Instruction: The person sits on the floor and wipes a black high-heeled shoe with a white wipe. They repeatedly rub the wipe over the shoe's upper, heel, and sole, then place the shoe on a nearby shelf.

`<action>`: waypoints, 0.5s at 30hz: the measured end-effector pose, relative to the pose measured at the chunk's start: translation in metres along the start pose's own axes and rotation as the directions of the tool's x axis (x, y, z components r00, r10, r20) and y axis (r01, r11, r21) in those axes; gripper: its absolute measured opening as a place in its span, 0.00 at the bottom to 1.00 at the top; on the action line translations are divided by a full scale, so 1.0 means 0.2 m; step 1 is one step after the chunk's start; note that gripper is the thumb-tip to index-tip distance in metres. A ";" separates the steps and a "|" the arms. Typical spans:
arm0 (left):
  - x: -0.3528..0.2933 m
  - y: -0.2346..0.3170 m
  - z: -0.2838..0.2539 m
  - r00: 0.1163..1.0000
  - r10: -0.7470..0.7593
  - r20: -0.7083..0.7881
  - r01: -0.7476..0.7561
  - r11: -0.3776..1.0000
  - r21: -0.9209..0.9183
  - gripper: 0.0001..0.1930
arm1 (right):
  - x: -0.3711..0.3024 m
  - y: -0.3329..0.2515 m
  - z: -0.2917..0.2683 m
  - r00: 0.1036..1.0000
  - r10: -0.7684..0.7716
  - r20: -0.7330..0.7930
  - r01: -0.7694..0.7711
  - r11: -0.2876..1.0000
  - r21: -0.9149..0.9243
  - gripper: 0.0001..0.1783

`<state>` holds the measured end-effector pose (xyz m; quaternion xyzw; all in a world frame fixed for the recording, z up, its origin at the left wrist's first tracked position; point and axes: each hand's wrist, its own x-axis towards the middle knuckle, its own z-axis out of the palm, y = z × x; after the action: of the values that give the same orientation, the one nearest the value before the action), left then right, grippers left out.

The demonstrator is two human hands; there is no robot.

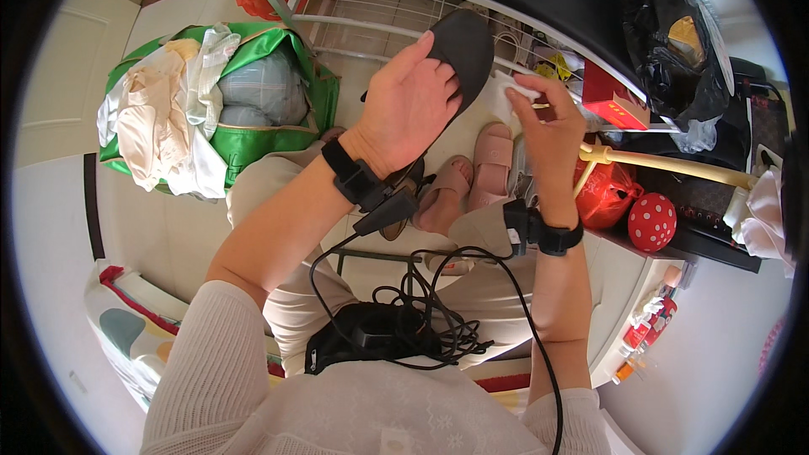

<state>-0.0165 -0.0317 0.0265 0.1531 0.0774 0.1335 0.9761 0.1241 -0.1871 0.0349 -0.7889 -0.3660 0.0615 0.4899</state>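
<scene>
Pale floor (pixel 147 232) below; left fingers (pixel 443 76) clutch a slanting black shoe (pixel 472 40), right fingers (pixel 549 90) pinch white cloth (pixel 504 87) just to its right.

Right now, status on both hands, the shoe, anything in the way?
Left hand gripping black shoe. Right hand pinching white tissue or cloth, beside shoe. Black cord tangled over lap, clear of shoe.

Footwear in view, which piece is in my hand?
The black shoe, raised in your left hand. That sets it apart from the pink slippers, which are down on the floor.
</scene>
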 end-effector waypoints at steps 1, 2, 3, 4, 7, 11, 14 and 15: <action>0.00 0.00 0.00 1.000 -0.006 0.008 0.006 1.000 -0.014 0.38 | -0.01 -0.02 0.03 1.000 0.024 -0.017 -0.024 0.999 0.023 0.12; 0.00 -0.01 0.00 1.000 -0.011 0.016 0.012 1.000 -0.027 0.38 | -0.03 -0.04 0.07 0.998 0.049 -0.034 -0.048 0.998 0.046 0.13; 0.00 -0.01 0.00 1.000 -0.017 0.024 0.018 0.999 -0.041 0.38 | -0.04 -0.06 0.10 0.996 0.075 -0.050 -0.071 0.995 0.069 0.13; -0.01 -0.02 0.00 1.000 -0.019 0.010 0.019 0.999 -0.044 0.37 | -0.05 -0.08 0.13 0.991 0.126 -0.047 -0.120 0.986 0.118 0.13; -0.02 -0.04 -0.02 0.999 -0.051 -0.014 0.050 0.998 -0.037 0.35 | -0.05 -0.03 0.15 0.996 0.092 -0.013 -0.089 0.987 0.135 0.11; -0.05 -0.09 -0.04 0.985 -0.174 0.003 0.174 0.985 0.012 0.32 | 0.02 -0.02 0.11 0.991 -0.104 -0.087 0.109 0.993 0.050 0.10; -0.07 -0.11 -0.02 0.974 -0.227 0.013 0.227 0.974 0.001 0.31 | 0.09 -0.03 0.08 0.991 -0.103 -0.091 0.102 0.995 -0.010 0.09; -0.08 -0.12 -0.03 0.972 -0.236 0.015 0.236 0.972 -0.009 0.32 | 0.08 -0.04 0.08 0.983 -0.166 -0.078 0.164 0.986 -0.026 0.10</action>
<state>-0.0270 -0.0564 0.0154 0.1387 0.0874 0.0160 0.9863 0.1246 -0.1635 0.0370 -0.7623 -0.4108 -0.0143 0.4999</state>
